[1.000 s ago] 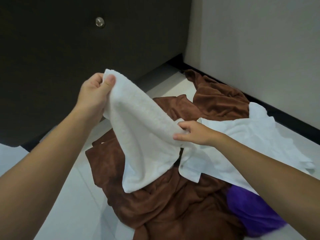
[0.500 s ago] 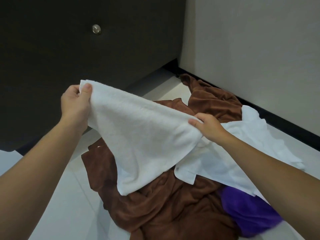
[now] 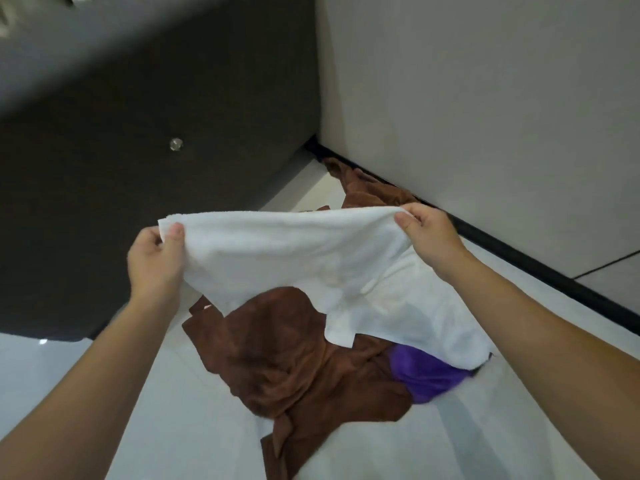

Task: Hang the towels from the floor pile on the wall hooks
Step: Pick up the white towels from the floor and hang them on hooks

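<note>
My left hand [image 3: 156,261] pinches one top corner of the white towel [image 3: 284,251], thumb pressed on the front and fingers curled behind. My right hand [image 3: 429,237] pinches the other corner the same way, so the towel hangs stretched between my hands. Below them lies the pile: a brown towel [image 3: 287,355], a second white towel [image 3: 450,327] under my right wrist, and a purple towel [image 3: 422,375].

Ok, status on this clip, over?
Left hand, right hand pinch top corners of white towel. Towel spread between them. Brown towel, purple towel on floor.
</note>
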Available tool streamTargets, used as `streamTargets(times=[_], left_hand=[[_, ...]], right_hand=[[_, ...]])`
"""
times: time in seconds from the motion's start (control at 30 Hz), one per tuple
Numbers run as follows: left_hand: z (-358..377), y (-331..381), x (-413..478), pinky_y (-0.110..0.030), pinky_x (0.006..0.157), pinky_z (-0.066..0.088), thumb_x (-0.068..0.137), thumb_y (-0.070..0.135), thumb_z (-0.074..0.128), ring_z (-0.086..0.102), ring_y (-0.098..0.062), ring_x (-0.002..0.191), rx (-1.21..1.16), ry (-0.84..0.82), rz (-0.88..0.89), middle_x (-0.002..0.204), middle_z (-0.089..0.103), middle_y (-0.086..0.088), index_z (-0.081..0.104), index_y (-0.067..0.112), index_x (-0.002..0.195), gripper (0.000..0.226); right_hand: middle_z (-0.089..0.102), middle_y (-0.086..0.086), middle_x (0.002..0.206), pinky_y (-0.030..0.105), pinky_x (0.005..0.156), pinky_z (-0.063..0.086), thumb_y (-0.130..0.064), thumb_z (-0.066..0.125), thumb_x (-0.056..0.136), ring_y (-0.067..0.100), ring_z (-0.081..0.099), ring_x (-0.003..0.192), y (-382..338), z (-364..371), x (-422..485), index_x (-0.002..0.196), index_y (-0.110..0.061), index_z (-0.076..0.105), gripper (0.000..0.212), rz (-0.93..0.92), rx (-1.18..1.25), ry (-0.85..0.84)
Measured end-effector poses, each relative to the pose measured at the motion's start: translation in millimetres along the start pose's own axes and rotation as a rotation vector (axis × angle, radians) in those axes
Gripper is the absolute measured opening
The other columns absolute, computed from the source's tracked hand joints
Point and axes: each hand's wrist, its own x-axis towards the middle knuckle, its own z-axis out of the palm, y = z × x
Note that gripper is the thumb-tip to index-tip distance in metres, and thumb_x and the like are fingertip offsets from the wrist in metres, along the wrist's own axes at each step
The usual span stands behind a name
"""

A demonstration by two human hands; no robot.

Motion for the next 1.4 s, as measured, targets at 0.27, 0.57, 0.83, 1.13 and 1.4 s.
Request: streamTargets(times=[0.27,0.57,0.83,1.13,1.4], left_hand=[[-67.3,222.1,-119.6,-0.044,0.082,0.052,0.096,0.045,0.050,0.059,-0.021,0.094,0.056,-0.103,0.015,0.096,0.059,0.003,0.056,0.027,0.098,0.019],[-108.6,443.1,-239.4,-0.038,0.078,0.047,0.097,0.034,0.053,0.055,-0.018,0.084,0.028,-0.240,0.157,0.088,0.057,0.002,0.056,0.018,0.092,0.018],[-85.2,516.9,-291.3,-0.035,0.073,0.044,0.097,0.033,0.054,0.053,-0.017,0.081,-0.071,-0.444,0.317,0.084,0.056,0.001,0.055,0.018,0.083,0.020],[-60.1,552.5,-352.3,-0.031,0.067,0.042,0.098,0.031,0.053,0.051,-0.016,0.074,-0.120,-0.867,0.529,0.083,0.055,-0.003,0.054,0.011,0.091,0.021],[-61.6,562.5,-473.9,-0.017,0.055,0.042,0.098,0.024,0.052,0.051,-0.012,0.065,-0.145,-1.207,0.672,0.075,0.056,0.000,0.057,0.010,0.093,0.015]], right_hand=[[0.059,0.007,0.082,0.029,0.063,0.033,-0.020,0.045,0.101,0.020,0.051,0.077,-196.5,-174.6,-89.5,0.091,-0.004,0.061,0.025,0.047,-0.143,0.087],[0.049,0.009,0.072,0.031,0.056,0.029,-0.021,0.045,0.100,0.022,0.043,0.068,-366.6,-370.0,-201.1,0.079,0.000,0.048,0.030,0.043,-0.330,0.160],[0.059,0.010,0.090,0.028,0.066,0.031,-0.020,0.045,0.101,0.022,0.052,0.083,-404.0,-434.0,-291.3,0.098,-0.001,0.061,0.026,0.100,-0.240,0.529],[0.055,0.005,0.091,0.026,0.065,0.026,-0.023,0.044,0.102,0.022,0.050,0.085,-418.5,-433.2,-453.3,0.103,-0.005,0.062,0.025,0.291,-0.327,0.961],[0.055,0.012,0.082,0.032,0.067,0.030,-0.018,0.052,0.098,0.025,0.050,0.080,-428.8,-402.7,-645.0,0.083,-0.005,0.054,0.020,0.484,-0.443,1.207]])
